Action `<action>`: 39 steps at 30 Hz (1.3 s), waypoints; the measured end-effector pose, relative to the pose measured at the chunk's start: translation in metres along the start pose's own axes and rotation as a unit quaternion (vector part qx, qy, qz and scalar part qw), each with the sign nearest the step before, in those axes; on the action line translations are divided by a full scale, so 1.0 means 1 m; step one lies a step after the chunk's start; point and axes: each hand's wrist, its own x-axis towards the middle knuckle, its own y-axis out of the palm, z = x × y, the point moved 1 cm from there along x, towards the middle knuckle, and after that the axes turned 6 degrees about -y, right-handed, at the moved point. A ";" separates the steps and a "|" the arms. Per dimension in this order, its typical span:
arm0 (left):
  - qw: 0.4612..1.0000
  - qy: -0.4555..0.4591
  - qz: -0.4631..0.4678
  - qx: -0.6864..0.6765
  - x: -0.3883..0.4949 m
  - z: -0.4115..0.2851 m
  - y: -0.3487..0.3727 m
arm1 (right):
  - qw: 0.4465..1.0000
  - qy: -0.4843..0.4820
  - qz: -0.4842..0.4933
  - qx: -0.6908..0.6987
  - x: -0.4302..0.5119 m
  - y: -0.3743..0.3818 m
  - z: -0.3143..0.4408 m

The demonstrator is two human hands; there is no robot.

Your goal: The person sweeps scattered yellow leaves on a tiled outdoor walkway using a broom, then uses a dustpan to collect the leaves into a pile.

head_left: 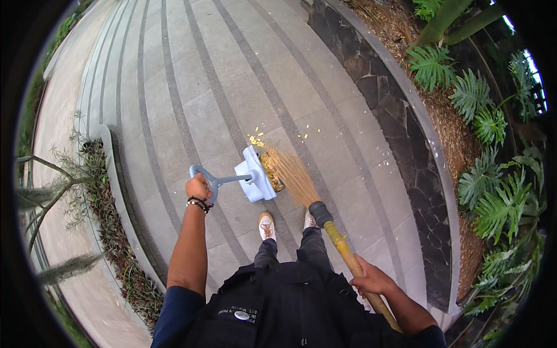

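Observation:
My left hand (199, 187) is closed round the grey-blue loop handle of a long-handled dustpan (256, 176), whose light blue pan stands on the paving in front of my shoes. Yellow leaves or petals (270, 169) fill its mouth, which faces right. In my right hand (372, 278) is the wooden stick of a broom (296, 174); its straw bristles lean over the right side of the pan and touch or nearly touch the yellow pieces. Loose yellow petals (256, 141) lie on the ground just beyond the pan, with a few more to the right.
Grey paving (243, 100) with dark strips runs ahead. A curved planter (117, 209) with low reddish-green plants borders it on the left. At the right, a dark stone border (404, 135) and a raised kerb edge a bed with large-leaved plants (474, 93). Small pale bits dot the paving near it.

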 end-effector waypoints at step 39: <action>0.964 -0.061 -0.194 -0.171 -0.103 0.048 0.053 | 0.918 -0.114 -0.044 -0.376 0.236 -0.220 0.172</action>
